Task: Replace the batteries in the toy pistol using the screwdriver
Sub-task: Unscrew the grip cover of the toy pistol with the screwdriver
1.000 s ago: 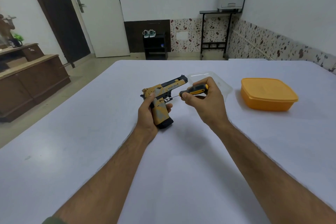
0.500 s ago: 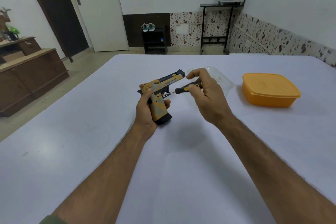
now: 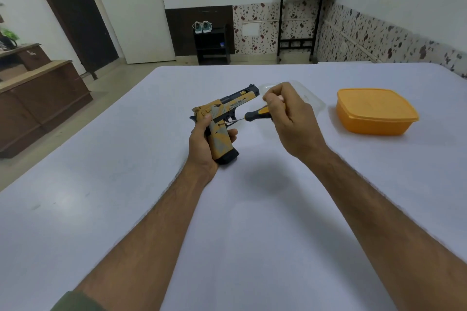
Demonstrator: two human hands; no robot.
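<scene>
Left hand [image 3: 202,144] grips toy pistol [image 3: 222,121], right hand [image 3: 290,118] grips screwdriver [image 3: 255,115], mid-table [image 3: 126,184], edges well apart.

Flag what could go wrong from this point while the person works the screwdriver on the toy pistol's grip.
1. The toy pistol is held in the air by the left hand alone; push from the screwdriver could make its tip slip off the screw toward the left fingers.
2. A freed screw could drop onto the white table and roll off.
3. The right hand holds the handle in its fingertips, so the tip may cam out.
</scene>
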